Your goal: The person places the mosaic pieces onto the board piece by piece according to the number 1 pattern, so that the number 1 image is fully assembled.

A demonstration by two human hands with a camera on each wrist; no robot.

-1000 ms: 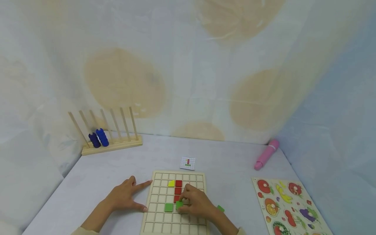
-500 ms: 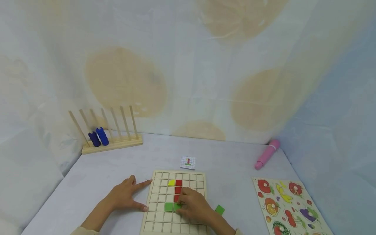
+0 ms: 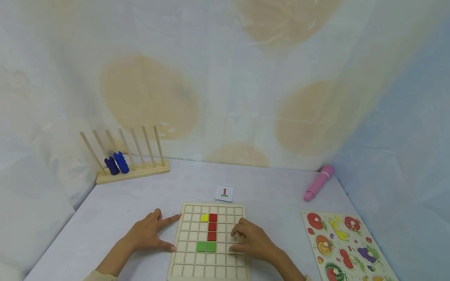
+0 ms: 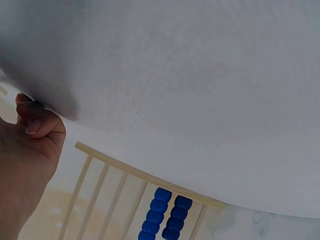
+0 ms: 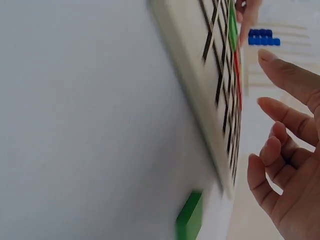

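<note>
A pale wooden grid board (image 3: 190,269) lies on the table. Set in it are a yellow quarter-round tile (image 3: 205,217), a column of three red tiles (image 3: 212,226) and two green tiles (image 3: 206,246) side by side below. My left hand (image 3: 147,232) rests at the board's left edge, forefinger and thumb stretched out against it. Over the board's right side, my right hand (image 3: 254,239) has its fingers and thumb apart with nothing between them. In the right wrist view, another green tile (image 5: 190,217) lies on the table beside the board; my right arm hides it in the head view.
Behind the board lies a small printed pattern card (image 3: 224,193). A peg rack (image 3: 135,174) with blue beads (image 3: 121,162) stands back left. At right are a pink cylindrical object (image 3: 318,183) and a fruit puzzle board (image 3: 348,249).
My right hand has let go of a green tile, now flat in the grid next to the other green one, and moved right. My left hand has stayed at the board's edge.
</note>
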